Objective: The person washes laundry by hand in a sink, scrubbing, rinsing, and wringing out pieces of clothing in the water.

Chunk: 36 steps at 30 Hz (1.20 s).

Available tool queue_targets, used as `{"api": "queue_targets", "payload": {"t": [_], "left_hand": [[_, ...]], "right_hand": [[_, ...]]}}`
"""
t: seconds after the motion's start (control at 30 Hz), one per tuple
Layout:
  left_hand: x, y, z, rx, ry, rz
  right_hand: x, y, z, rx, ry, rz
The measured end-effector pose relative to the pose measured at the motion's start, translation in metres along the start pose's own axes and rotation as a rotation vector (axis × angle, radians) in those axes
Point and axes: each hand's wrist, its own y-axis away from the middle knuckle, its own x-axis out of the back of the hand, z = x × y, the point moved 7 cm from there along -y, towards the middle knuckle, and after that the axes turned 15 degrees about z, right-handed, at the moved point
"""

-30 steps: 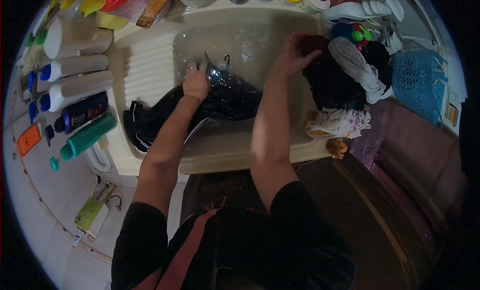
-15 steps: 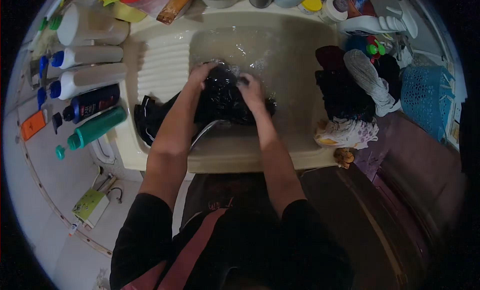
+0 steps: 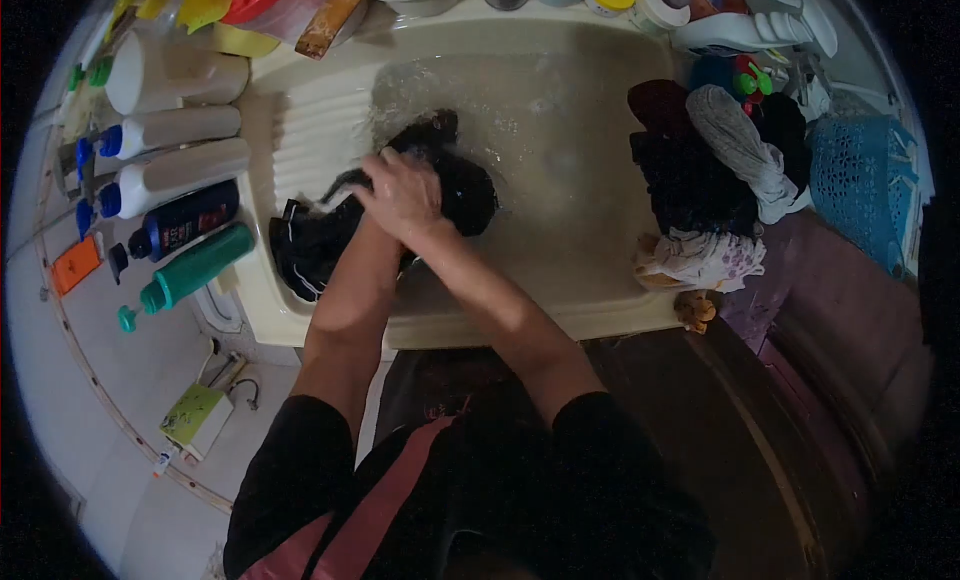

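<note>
A wet black garment with white piping lies partly in the murky water of the cream sink, its left end up against the sink's left side. My right hand is closed over the garment, fingers curled at a raised fold. It crosses over my left hand, which rests on the same cloth; the left fingers are mostly hidden beneath it.
Ribbed washboard surface at the sink's left. White bottles, a dark blue bottle and a green bottle lie along the left edge. Dark clothes, a grey cloth and a blue basket are at right.
My right hand first left the clothes pile for the black garment, then moved left across my left hand. The garment has been bunched up toward the left.
</note>
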Motion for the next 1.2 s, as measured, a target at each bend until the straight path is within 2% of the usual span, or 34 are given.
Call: {"api": "queue_targets", "payload": {"t": [0.03, 0.07, 0.1, 0.17, 0.23, 0.27, 0.33, 0.37, 0.4, 0.43, 0.47, 0.5, 0.53, 0.57, 0.6, 0.63, 0.67, 0.7, 0.73, 0.77, 0.8, 0.83, 0.87, 0.9, 0.97, 1.0, 1.07, 1.2], "left_hand": [[0.000, 0.004, 0.006, -0.139, 0.062, -0.173], [0.007, 0.002, 0.005, -0.136, 0.055, -0.171], [0.024, -0.010, -0.001, -0.093, -0.197, 0.028], [0.058, -0.034, -0.020, 0.229, -0.180, 0.456], [-0.026, 0.007, 0.030, 0.416, -0.155, 0.420], [-0.022, 0.001, 0.047, 0.398, -0.124, 0.386], [-0.034, 0.007, 0.088, 0.244, -0.153, 0.505], [-0.027, -0.001, 0.104, -0.064, -0.294, 0.531], [-0.020, -0.010, 0.103, -0.255, -0.522, 0.482], [-0.021, -0.016, 0.102, -0.447, -0.750, 0.422], [-0.046, -0.010, 0.105, -0.752, -1.111, 0.387], [-0.044, -0.013, 0.093, -0.846, -1.336, 0.408], [-0.042, -0.016, 0.080, -0.938, -1.561, 0.428], [-0.046, -0.017, 0.071, -0.850, -1.718, 0.430], [-0.036, -0.026, 0.064, -0.854, -1.717, 0.431], [-0.015, -0.043, 0.050, -0.662, -1.754, 0.442], [0.008, -0.058, 0.034, -0.468, -1.781, 0.451], [0.015, -0.068, 0.028, -0.475, -1.780, 0.453], [0.012, -0.075, 0.026, -0.636, -1.850, 0.399], [0.005, -0.076, 0.026, -0.801, -1.913, 0.340], [-0.001, -0.075, 0.035, -0.811, -1.911, 0.343], [0.002, -0.076, 0.045, -0.654, -1.703, 0.369], [0.005, -0.075, 0.053, -0.501, -1.491, 0.385], [0.007, -0.072, 0.061, -0.511, -1.489, 0.385], [0.007, -0.072, 0.067, -0.314, -1.227, 0.205], [-0.003, -0.061, 0.081, -0.334, -1.228, 0.203], [-0.029, -0.029, 0.099, -0.254, -1.242, 0.039], [-0.088, 0.031, 0.160, -0.482, -1.453, -0.084]], "right_hand": [[-0.007, -0.008, 0.028, -0.041, -0.048, 0.136], [-0.002, -0.025, 0.045, -0.042, -0.005, 0.172], [0.009, -0.041, 0.063, -0.041, 0.038, 0.205], [0.021, -0.063, 0.102, -0.313, 0.029, 0.180], [0.048, -0.070, 0.132, -0.460, 0.113, 0.187], [0.043, -0.072, 0.171, -0.484, -0.108, 0.270], [0.054, -0.067, 0.215, -0.700, -0.578, 0.219], [0.061, -0.058, 0.218, -0.792, -0.706, 0.149], [0.068, -0.049, 0.222, -0.893, -0.822, 0.081], [0.060, -0.039, 0.232, -0.709, -0.650, -0.033], [0.051, -0.030, 0.236, -0.525, -0.476, -0.139], [0.046, -0.022, 0.236, -0.523, -0.475, -0.136], [0.046, -0.016, 0.236, -0.433, -0.288, -0.049], [0.052, -0.010, 0.233, -0.341, -0.101, 0.037], [0.053, -0.007, 0.228, -0.473, -0.235, -0.146], [0.060, -0.009, 0.223, -0.471, -0.237, -0.142], [0.063, -0.004, 0.230, -0.570, -0.123, -0.177], [0.064, 0.000, 0.243, -0.664, -0.009, -0.210], [0.059, 0.002, 0.253, -0.659, -0.010, -0.207], [0.053, 0.006, 0.276, -0.600, 0.077, -0.131], [0.060, 0.002, 0.273, -0.539, 0.162, -0.053], [0.070, 0.002, 0.273, -0.532, 0.160, -0.045], [0.090, -0.002, 0.243, -0.501, 0.068, -0.122], [0.103, -0.001, 0.220, -0.468, -0.021, -0.202], [0.100, 0.008, 0.227, -0.427, -0.070, -0.175], [0.102, 0.007, 0.218, -0.397, -0.123, -0.155], [0.121, 0.007, 0.191, -0.303, -0.057, -0.118], [0.173, 0.004, 0.121, -0.123, 0.136, -0.085]]}}
